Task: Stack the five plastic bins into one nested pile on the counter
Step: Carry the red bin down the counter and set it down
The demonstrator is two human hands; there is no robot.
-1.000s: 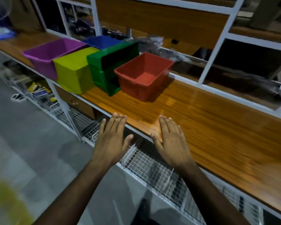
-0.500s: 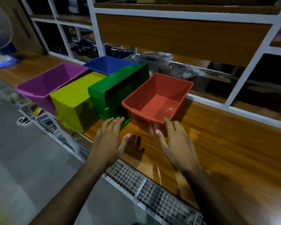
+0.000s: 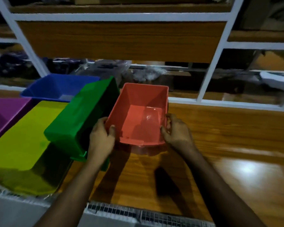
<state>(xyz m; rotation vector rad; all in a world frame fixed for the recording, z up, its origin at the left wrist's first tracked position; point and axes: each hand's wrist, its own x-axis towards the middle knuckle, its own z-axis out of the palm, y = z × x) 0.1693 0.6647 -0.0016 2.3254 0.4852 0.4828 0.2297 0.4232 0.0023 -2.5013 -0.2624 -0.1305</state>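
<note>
Across the wooden worktop (image 3: 220, 145), below a white-framed shelf unit (image 3: 220, 46), five bins sit unstacked: yellow bin (image 3: 23, 141) at the near left edge, purple bin (image 3: 3, 115) touching its left side, green bin (image 3: 82, 115) lying on its side against the yellow one, blue bin (image 3: 56, 87) behind them, red bin (image 3: 141, 115) upright just right of the green. Left hand (image 3: 102, 138) grips the red bin's left wall near the front corner, thumb inside the rim and fingers curled outside. Right hand (image 3: 175, 131) grips the right wall likewise, thumb over the rim.
</note>
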